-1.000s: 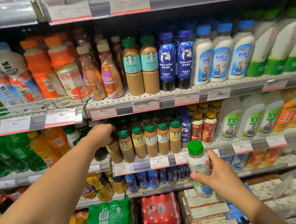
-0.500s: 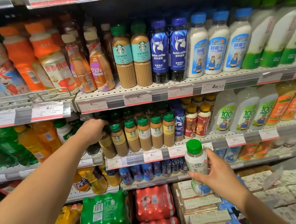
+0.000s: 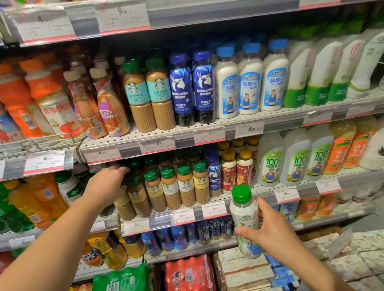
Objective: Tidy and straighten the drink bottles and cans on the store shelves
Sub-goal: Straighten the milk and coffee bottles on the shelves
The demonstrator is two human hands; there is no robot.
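Left hand [image 3: 108, 184] grasps a rear coffee bottle [image 3: 136, 196] (pull it forward gently); right hand [image 3: 269, 229] grips a green-capped coconut drink [image 3: 244, 214].

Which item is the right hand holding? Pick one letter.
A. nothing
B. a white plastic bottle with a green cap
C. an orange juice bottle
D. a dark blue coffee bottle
B: the right hand grips the white plastic bottle with a green cap in front of the shelves.

left hand [image 3: 105, 186] fingers: reaching behind coffee bottles [image 3: 132, 197], hiding any grip
price tags [image 3: 183, 216]: blurring, unreadable
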